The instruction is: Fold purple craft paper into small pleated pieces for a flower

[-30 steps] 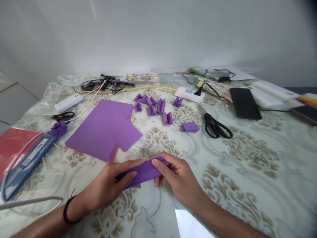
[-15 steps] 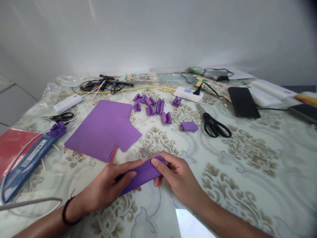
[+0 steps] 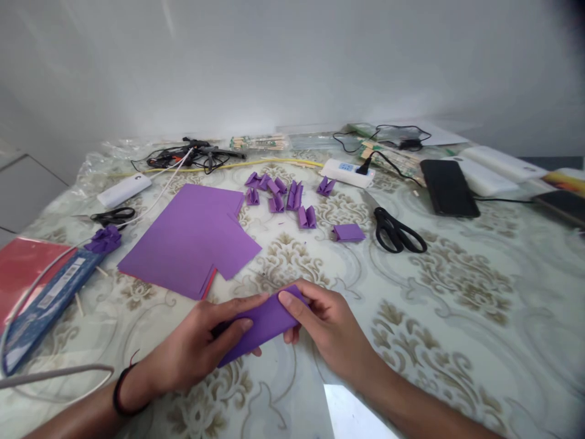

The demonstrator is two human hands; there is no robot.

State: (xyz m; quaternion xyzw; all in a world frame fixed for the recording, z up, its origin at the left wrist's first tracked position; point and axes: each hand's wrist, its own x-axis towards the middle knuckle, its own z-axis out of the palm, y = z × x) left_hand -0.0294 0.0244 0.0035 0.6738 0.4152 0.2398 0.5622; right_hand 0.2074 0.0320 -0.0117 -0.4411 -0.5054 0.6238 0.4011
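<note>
Between my two hands is a folded strip of purple paper, tilted up toward the right. My left hand grips its left end, thumb on the face and index finger along the upper edge. At the right end, my right hand pinches the strip with the thumb on top and the fingers behind. Beyond my left hand lies a stack of purple paper sheets, with red showing at its lower edge. Several small folded purple paper pieces are scattered past my hands, and a flat folded piece lies nearer.
Black-handled scissors lie at right, near a phone. A power strip with a plug stands at the back. At left are other scissors, a crumpled purple paper flower, a blue packet and a white cable.
Both hands keep their hold on the purple strip. Its lower left part has shifted very slightly downward; everything else looks the same.
</note>
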